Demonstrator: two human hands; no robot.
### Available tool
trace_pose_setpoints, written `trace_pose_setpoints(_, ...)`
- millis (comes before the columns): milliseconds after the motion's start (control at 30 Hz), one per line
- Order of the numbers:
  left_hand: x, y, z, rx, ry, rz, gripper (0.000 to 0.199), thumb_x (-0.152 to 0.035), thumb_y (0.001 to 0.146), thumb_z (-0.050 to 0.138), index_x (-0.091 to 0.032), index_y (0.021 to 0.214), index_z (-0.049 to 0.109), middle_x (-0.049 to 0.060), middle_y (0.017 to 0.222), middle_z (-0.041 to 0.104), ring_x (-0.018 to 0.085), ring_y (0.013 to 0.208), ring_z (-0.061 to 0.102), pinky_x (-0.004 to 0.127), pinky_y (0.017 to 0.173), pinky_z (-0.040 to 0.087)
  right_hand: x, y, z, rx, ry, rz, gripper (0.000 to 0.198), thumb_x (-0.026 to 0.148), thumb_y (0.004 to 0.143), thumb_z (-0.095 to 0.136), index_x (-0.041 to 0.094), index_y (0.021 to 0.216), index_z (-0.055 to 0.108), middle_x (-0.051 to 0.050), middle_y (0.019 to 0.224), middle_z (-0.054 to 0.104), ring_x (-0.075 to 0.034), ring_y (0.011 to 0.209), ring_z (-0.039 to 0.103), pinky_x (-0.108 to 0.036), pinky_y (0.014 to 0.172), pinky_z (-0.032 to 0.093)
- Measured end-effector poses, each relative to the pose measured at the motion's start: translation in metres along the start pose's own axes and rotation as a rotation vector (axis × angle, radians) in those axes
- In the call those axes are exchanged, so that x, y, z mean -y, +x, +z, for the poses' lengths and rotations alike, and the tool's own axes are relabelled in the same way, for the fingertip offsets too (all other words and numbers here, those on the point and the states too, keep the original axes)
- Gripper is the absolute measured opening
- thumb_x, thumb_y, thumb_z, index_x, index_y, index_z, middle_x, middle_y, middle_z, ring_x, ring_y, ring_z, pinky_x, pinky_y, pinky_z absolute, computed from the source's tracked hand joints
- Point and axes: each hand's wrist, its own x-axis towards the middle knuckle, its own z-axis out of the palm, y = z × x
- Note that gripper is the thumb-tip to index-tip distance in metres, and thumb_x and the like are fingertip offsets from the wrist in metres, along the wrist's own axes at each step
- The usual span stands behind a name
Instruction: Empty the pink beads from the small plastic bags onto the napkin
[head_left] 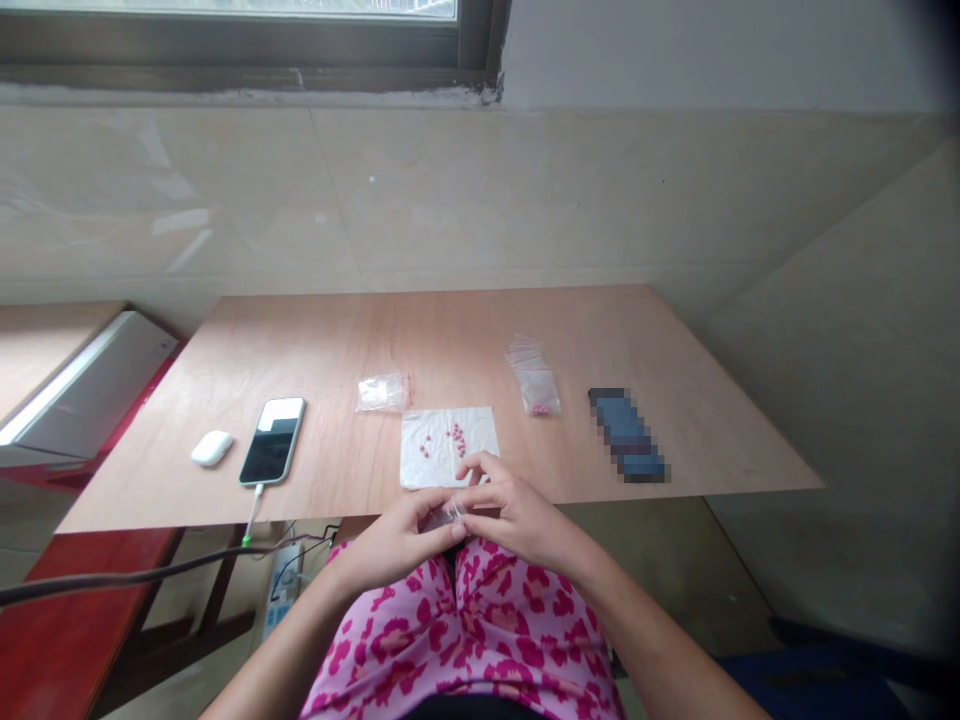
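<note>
My left hand and my right hand meet at the table's front edge, just above the lap. Between their fingers is a small clear plastic bag, pinched from both sides; most of it is covered by the fingers. Right in front lies a white tissue with several small red-pink beads scattered on it. My right fingers reach over the tissue's near edge. Behind it to the left rests a clear plastic bag. On the right, overlapping zip bags have red-pink pieces at the near end.
A phone with a white charging cable and a white earbud case lie on the left of the wooden table. A pixelated dark phone-like object is on the right. A power strip hangs below the front edge.
</note>
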Motion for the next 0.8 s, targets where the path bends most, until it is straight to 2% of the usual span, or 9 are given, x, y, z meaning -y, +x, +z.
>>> trace_pose_setpoints(67, -0.002, 0.000, 0.000, 0.079, -0.035, -0.002, 0.032, -0.045, 0.099, 0.062, -0.019, 0.110, 0.076, 0.008, 0.097, 0.072, 0.023, 0.088, 0.066, 0.033, 0.079, 0.052, 0.002, 0.000, 0.001, 0.081, 0.000, -0.050, 0.018, 0.021, 0.093, 0.072, 0.030, 0.103, 0.084, -0.007, 0.136, 0.060, -0.026, 0.122, 0.059, -0.041, 0.106, 0.046)
trace_pose_setpoints(167, -0.003, 0.000, -0.002, 0.140, 0.003, 0.000, 0.032, -0.046, 0.099, 0.063, -0.018, 0.108, 0.075, 0.007, 0.097, 0.070, 0.020, 0.082, 0.063, 0.029, 0.073, 0.049, 0.005, 0.000, 0.005, 0.146, -0.001, -0.056, 0.022, 0.016, 0.092, 0.072, 0.031, 0.104, 0.083, -0.006, 0.131, 0.063, -0.026, 0.121, 0.060, -0.039, 0.104, 0.048)
trace_pose_setpoints(300, 0.001, 0.000, -0.006, 0.169, 0.008, 0.009, 0.035, -0.047, 0.096, 0.066, -0.018, 0.115, 0.074, 0.009, 0.107, 0.071, 0.023, 0.093, 0.064, 0.032, 0.080, 0.051, 0.005, 0.000, 0.006, 0.168, -0.068, -0.064, 0.023, 0.024, 0.090, 0.076, 0.030, 0.112, 0.081, -0.008, 0.134, 0.062, -0.027, 0.120, 0.060, -0.038, 0.100, 0.050)
trace_pose_setpoints(433, 0.004, 0.000, -0.010, 0.230, 0.036, 0.034, 0.041, -0.046, 0.093, 0.071, -0.019, 0.124, 0.072, 0.011, 0.118, 0.070, 0.025, 0.101, 0.064, 0.035, 0.087, 0.051, 0.003, -0.001, 0.004, 0.254, -0.131, -0.087, 0.034, 0.028, 0.091, 0.077, 0.031, 0.125, 0.076, -0.009, 0.143, 0.058, -0.027, 0.130, 0.056, -0.040, 0.110, 0.046)
trace_pose_setpoints(567, 0.003, 0.001, -0.011, 0.258, 0.096, 0.043, 0.044, -0.045, 0.094, 0.071, -0.022, 0.130, 0.069, 0.012, 0.130, 0.067, 0.027, 0.110, 0.064, 0.038, 0.092, 0.052, 0.001, 0.000, 0.003, 0.286, -0.117, -0.100, 0.037, 0.028, 0.090, 0.078, 0.033, 0.127, 0.075, -0.008, 0.145, 0.058, -0.027, 0.132, 0.056, -0.041, 0.112, 0.045)
trace_pose_setpoints(700, 0.003, 0.002, -0.008, 0.253, 0.121, 0.051, 0.042, -0.045, 0.093, 0.071, -0.022, 0.129, 0.069, 0.011, 0.127, 0.067, 0.028, 0.111, 0.063, 0.039, 0.094, 0.051, -0.001, 0.002, 0.003, 0.284, -0.110, -0.114, 0.038, 0.021, 0.089, 0.078, 0.035, 0.124, 0.077, -0.007, 0.146, 0.058, -0.027, 0.132, 0.057, -0.041, 0.112, 0.045)
trace_pose_setpoints(800, 0.006, 0.001, -0.007, 0.225, 0.155, 0.014, 0.035, -0.047, 0.094, 0.069, -0.019, 0.115, 0.072, 0.009, 0.113, 0.070, 0.023, 0.095, 0.064, 0.034, 0.083, 0.051, -0.001, 0.001, 0.001, 0.279, -0.058, -0.136, 0.029, 0.022, 0.091, 0.075, 0.032, 0.118, 0.080, -0.007, 0.146, 0.060, -0.026, 0.132, 0.058, -0.041, 0.113, 0.045)
